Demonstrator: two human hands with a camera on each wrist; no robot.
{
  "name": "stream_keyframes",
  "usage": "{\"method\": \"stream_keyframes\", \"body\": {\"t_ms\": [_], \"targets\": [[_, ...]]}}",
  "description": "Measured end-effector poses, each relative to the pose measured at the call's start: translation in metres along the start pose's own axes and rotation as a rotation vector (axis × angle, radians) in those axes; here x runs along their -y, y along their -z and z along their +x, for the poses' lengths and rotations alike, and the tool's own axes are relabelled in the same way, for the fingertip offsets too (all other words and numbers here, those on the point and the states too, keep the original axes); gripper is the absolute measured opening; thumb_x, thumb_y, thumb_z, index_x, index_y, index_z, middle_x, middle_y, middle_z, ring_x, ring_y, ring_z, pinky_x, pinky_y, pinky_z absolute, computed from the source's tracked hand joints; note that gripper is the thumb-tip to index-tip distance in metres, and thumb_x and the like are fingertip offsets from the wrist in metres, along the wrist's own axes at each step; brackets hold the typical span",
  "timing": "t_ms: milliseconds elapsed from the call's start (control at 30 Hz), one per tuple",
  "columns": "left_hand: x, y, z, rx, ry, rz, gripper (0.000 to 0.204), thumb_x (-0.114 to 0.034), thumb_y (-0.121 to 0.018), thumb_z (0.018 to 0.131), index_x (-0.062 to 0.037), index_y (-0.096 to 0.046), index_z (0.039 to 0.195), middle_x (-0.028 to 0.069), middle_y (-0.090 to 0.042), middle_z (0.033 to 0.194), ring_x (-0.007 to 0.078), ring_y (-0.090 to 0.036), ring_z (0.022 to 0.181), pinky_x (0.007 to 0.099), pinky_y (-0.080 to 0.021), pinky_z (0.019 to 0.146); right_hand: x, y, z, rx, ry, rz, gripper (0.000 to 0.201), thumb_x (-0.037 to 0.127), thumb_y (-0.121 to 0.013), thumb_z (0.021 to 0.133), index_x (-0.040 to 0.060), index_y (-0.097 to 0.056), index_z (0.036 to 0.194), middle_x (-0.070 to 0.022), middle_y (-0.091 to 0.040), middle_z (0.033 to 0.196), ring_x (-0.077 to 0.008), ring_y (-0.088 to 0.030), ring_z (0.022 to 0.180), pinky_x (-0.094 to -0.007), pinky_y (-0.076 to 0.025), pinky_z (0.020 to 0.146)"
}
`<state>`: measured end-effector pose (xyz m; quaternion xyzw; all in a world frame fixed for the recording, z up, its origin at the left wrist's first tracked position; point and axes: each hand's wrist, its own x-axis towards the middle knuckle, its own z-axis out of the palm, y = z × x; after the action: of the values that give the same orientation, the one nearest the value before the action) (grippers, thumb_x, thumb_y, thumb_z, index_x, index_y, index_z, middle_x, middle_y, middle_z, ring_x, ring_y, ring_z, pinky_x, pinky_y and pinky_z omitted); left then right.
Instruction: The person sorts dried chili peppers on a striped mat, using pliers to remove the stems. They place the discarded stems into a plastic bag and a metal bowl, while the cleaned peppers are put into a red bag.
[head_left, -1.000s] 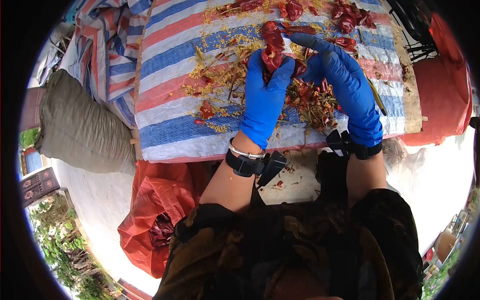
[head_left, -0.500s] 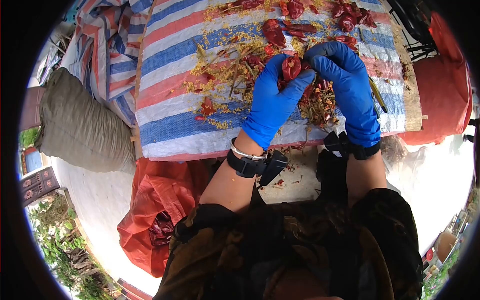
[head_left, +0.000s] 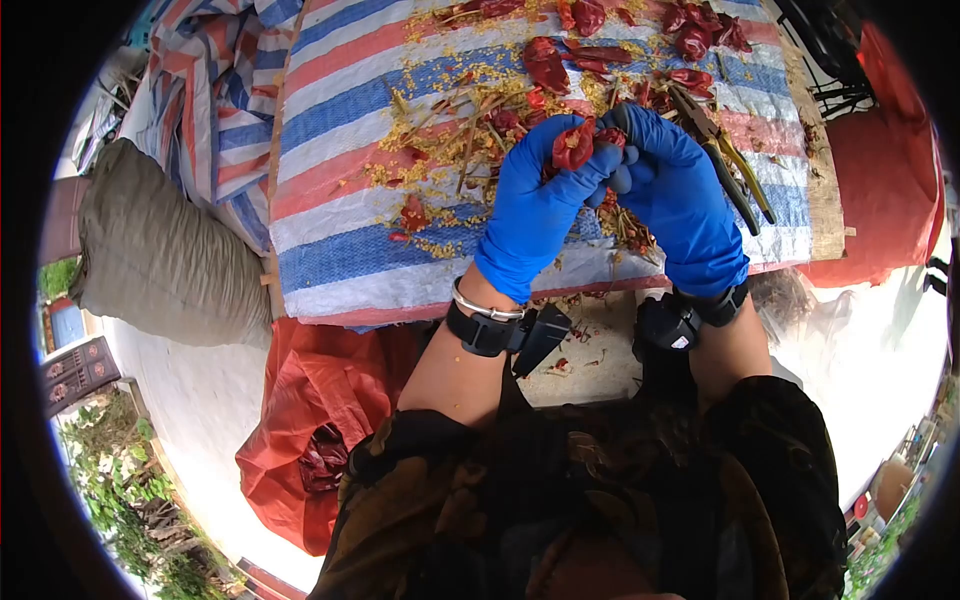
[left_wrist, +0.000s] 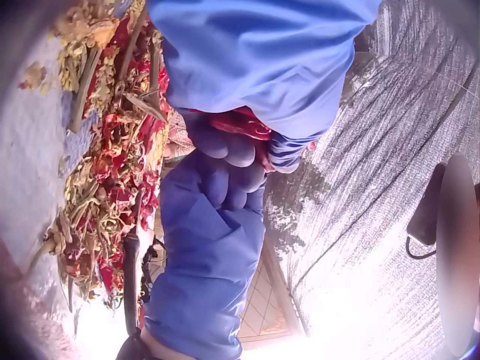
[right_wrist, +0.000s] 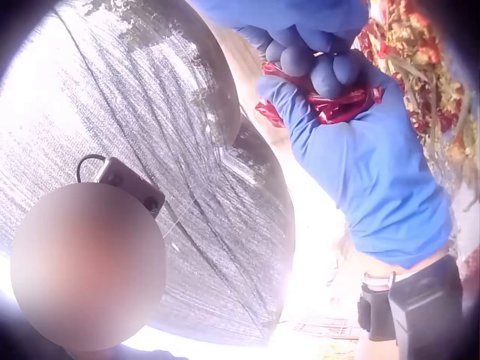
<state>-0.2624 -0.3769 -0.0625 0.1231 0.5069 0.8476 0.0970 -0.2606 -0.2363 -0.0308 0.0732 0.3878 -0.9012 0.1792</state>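
Note:
Both hands wear blue gloves and meet above the striped sheet (head_left: 330, 235). The left hand (head_left: 535, 205) grips a dried red chili (head_left: 573, 147), which also shows in the right wrist view as a glossy red pod (right_wrist: 349, 106) across its palm. Against it, the curled fingers of the right hand (head_left: 680, 195) pinch the chili's other end. In the left wrist view the right hand covers most of the red skin (left_wrist: 236, 122). Open-handled pliers (head_left: 725, 155) with black and yellow grips lie just right of the right hand.
Several red chilies (head_left: 545, 66) lie beyond the hands, amid yellow seeds (head_left: 440, 75) and stems. Stem debris (left_wrist: 105, 187) is heaped beside the hands. A red bag (head_left: 310, 400) of chilies stands below the table's left front; a grey-green sack (head_left: 165, 250) is at left.
One chili held a second ago now lies on the sheet beyond the hands. The right hand has drawn in against the left and turned, uncovering the pliers.

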Motion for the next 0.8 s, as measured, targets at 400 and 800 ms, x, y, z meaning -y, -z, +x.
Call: {"method": "stream_keyframes", "body": {"t_ms": [400, 800], "targets": [[0.009, 0.003, -0.003, 0.291, 0.245, -0.728, 0.011, -0.018, -0.058, 0.087, -0.007, -0.056, 0.089, 0.0001, -0.044, 0.061, 0.009, -0.037, 0.048, 0.0237, -0.027, 0.045, 0.004, 0.029, 0.02, 0.088, 0.151, -0.031, 0.017, 0.018, -0.055, 0.087, 0.0017, -0.06, 0.087, 0.0002, -0.06, 0.076, -0.0059, -0.053, 0.064, -0.018, -0.038, 0.057], [0.003, 0.013, 0.009, -0.339, 0.002, -0.43, 0.02, -0.025, -0.056, 0.089, -0.0101, -0.05, 0.076, -0.0021, -0.04, 0.065, 0.0097, -0.033, 0.058, 0.0267, -0.03, 0.058, 0.0, 0.023, 0.029, -0.068, 0.722, -1.547, 0.036, 0.017, -0.06, 0.083, 0.0127, -0.056, 0.119, -0.0155, -0.047, 0.126, -0.0262, -0.045, 0.115, -0.0365, -0.034, 0.096]]}}
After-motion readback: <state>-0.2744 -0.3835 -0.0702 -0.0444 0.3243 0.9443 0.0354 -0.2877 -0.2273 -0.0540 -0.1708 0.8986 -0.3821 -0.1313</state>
